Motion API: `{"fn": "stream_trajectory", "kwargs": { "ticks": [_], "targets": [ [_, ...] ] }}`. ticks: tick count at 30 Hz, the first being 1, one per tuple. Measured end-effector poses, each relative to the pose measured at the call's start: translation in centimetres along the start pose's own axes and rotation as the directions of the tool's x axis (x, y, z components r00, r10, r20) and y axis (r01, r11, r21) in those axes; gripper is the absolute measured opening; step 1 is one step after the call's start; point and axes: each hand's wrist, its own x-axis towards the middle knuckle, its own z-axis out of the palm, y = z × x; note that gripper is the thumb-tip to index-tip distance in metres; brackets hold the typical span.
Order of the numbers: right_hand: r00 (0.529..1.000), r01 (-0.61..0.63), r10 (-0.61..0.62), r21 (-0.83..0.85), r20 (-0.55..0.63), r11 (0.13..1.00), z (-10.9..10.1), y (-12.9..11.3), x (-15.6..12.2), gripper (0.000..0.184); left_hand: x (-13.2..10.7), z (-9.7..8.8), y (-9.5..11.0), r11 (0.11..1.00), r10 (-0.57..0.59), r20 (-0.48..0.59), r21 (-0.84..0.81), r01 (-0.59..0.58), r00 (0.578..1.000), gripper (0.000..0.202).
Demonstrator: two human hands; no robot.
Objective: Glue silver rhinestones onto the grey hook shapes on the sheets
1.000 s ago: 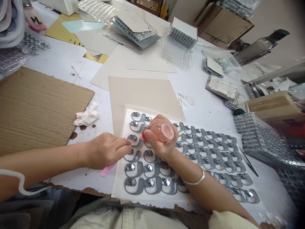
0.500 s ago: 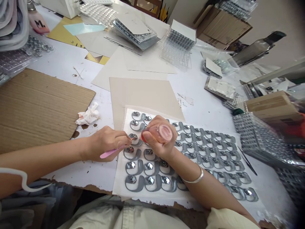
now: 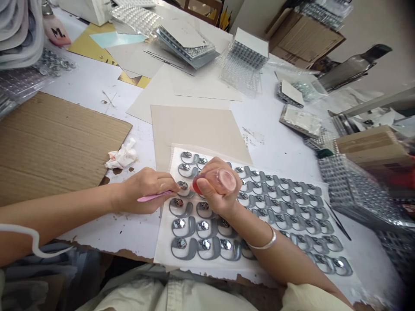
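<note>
While the left hand (image 3: 145,190) pinches a pink stick (image 3: 154,196) between thumb and fingers, its tip close to a silver stud (image 3: 182,185) on a grey curved piece (image 3: 186,194), the right hand (image 3: 218,190) wraps closed around a small pinkish bottle (image 3: 220,180), whose red end (image 3: 195,185) sits just beside that stud. A thin bangle (image 3: 264,242) circles the right wrist. Both hands are over the near left part of a white sheet (image 3: 168,255) of studded grey pieces, which overlaps a beige card (image 3: 191,129). Left of the sheet lie a crumpled tissue (image 3: 119,154) and a piece of cardboard (image 3: 58,147); plastic trays of studs (image 3: 356,190) sit to the right.
</note>
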Motion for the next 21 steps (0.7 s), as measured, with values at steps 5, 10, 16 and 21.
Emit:
{"fn": "stream_trajectory", "kwargs": {
  "ticks": [5,10,16,21],
  "targets": [
    [1.0,-0.01,0.01,0.004,-0.011,1.0,0.02,0.13,-0.23,0.01,-0.05,-0.06,-0.14,0.999,-0.023,0.004,-0.034,0.023,1.0,0.01],
    [1.0,0.012,-0.012,0.003,-0.026,1.0,0.12,0.27,-0.33,0.011,-0.02,-0.12,-0.16,0.999,-0.025,0.008,-0.036,0.026,1.0,0.009],
    [0.999,0.019,-0.02,-0.021,-0.047,1.0,0.2,0.23,-0.39,0.011,0.1,-0.2,-0.09,0.998,-0.04,0.011,-0.057,0.04,0.999,0.009],
    [0.999,0.025,-0.027,-0.025,-0.047,0.999,0.27,0.12,-0.25,0.012,0.2,-0.27,-0.15,0.993,-0.061,0.02,-0.096,0.062,0.998,0.01]
  ]
}}
